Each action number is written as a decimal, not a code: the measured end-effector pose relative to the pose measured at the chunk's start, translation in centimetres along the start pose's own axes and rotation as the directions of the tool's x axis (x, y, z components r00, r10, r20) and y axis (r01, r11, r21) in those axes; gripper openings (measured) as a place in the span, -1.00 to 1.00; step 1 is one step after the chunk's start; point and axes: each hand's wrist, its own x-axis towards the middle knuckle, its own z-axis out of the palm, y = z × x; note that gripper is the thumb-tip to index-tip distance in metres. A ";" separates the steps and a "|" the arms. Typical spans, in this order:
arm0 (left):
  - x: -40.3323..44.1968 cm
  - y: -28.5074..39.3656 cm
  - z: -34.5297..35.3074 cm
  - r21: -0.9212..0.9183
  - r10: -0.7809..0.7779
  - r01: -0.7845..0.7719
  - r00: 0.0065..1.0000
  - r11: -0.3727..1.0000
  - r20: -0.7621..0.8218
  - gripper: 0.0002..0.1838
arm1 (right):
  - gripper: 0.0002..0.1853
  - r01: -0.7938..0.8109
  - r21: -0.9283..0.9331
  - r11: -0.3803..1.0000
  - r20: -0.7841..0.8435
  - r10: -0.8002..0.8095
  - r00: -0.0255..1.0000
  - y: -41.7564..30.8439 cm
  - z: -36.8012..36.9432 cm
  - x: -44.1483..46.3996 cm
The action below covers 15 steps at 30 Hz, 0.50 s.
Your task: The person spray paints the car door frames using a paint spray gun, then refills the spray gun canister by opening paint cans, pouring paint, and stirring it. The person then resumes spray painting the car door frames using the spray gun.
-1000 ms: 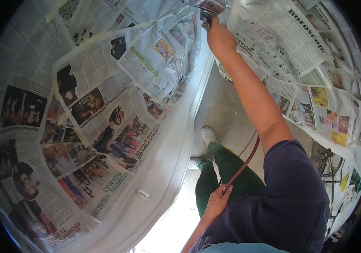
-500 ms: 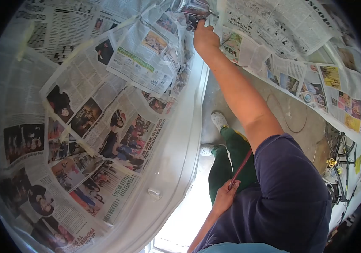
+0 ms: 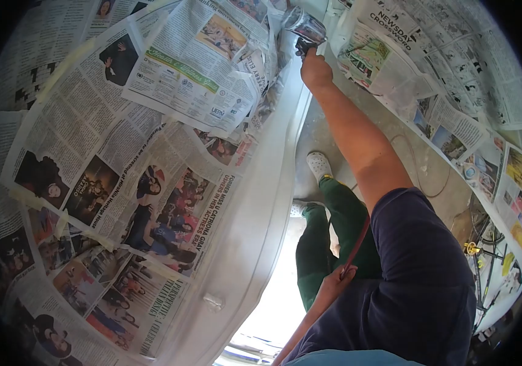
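Observation:
My right hand (image 3: 317, 70) is wrapped round the handle of a spray gun (image 3: 304, 47) with a clear cup (image 3: 305, 25), at the top centre. The gun is beside the upper end of a pale, smooth panel edge (image 3: 252, 201). Lower down, my left hand (image 3: 336, 280) is closed round a dark red hose (image 3: 357, 244), close to my dark shirt. Newspaper sheets (image 3: 108, 122) taped together cover the large surface on the left.
More newspaper (image 3: 450, 67) covers a surface on the right. Between the surfaces lies a concrete floor (image 3: 389, 140) with a thin looped line on it. A bicycle (image 3: 487, 250) stands at the lower right. A small clear fitting (image 3: 213, 301) sits on the pale panel.
The view has shifted, and the left newspaper looks larger and nearer. The spray gun and my right hand sit lower in view than before. Both hands keep their grips.

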 end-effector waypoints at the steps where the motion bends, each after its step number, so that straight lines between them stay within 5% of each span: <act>1: -0.1 0.9 0.1 0.030 -0.029 0.029 1.000 0.999 0.002 -0.66 | -0.69 0.008 -0.002 1.000 -0.003 -0.008 1.000 0.0 -0.4 -0.1; 15: -9.0 2.8 -0.7 0.187 0.242 -0.253 0.967 0.949 0.079 -0.72 | -0.53 0.252 -0.200 0.947 -0.060 -0.268 0.961 -11.8 -26.4 -5.6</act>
